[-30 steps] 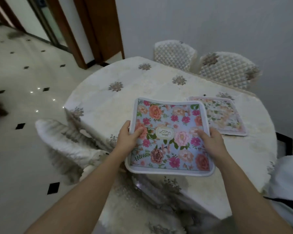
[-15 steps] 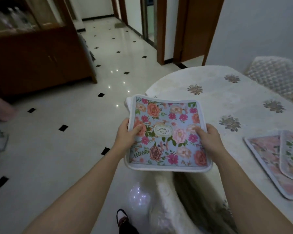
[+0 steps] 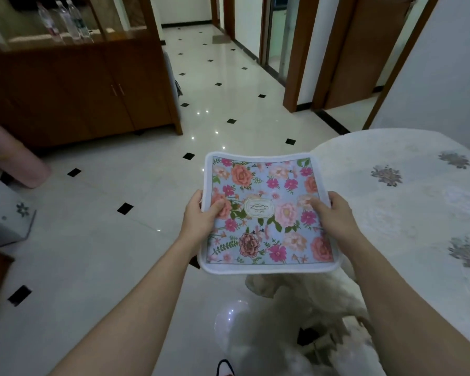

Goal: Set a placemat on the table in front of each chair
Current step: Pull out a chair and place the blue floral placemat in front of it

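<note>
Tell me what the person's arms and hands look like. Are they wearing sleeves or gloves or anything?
No gloves and no sleeves that show. Both forearms are bare all the way down to the bottom edge of the picture. The left hand and the right hand are bare too. No watch, bracelet or ring can be seen on either wrist or on the fingers that show.

A home's dining area; glossy white floor tiles with black diamond insets [image 3: 152,147]; a brown wooden sideboard [image 3: 73,96]; a round bench under embroidered white cloth [image 3: 407,207]; wooden door frames [image 3: 299,50].
</note>
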### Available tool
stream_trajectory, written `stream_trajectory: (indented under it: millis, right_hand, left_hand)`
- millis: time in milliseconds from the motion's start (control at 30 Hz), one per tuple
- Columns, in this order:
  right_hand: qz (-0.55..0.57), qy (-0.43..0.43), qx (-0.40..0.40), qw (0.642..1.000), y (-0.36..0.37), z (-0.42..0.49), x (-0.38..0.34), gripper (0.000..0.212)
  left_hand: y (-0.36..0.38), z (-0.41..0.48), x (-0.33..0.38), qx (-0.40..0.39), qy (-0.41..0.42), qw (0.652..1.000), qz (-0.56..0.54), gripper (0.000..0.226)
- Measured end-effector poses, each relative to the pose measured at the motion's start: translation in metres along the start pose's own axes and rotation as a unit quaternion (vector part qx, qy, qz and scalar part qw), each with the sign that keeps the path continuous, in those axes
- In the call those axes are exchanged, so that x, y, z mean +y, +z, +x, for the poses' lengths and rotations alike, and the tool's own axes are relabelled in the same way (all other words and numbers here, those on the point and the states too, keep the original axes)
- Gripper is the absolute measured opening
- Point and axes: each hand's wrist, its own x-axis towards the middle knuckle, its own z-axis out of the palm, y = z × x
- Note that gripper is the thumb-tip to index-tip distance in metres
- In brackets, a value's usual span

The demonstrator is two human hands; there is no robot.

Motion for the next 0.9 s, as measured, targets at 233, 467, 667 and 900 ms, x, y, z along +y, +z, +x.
stream_trajectory:
  millis: [233, 467, 667, 900]
  right_hand:
    - [0.01, 0.02, 0.029, 0.999, 0.033, 0.048, -0.011, 0.021]
    - [0.037, 0.05, 0.085, 0.994, 0.015, 0.112, 0.006, 0.028]
    - [0.086, 0.077, 0.186, 0.976, -0.043, 0.169, 0.031, 0.027]
    - [0.114, 0.134, 0.31, 0.934, -0.122, 0.181, 0.07, 0.024]
  left_hand:
    - [-0.014, 0.077, -0.001, -0.032, -0.029, 0.999, 0.001, 0.021]
    - [0.042, 0.161, 0.012, -0.1, -0.037, 0.994, 0.027, 0.024]
    - [0.147, 0.239, 0.032, -0.193, -0.024, 0.979, 0.065, 0.025]
    - [0.279, 0.276, 0.04, -0.322, -0.01, 0.941, 0.106, 0.025]
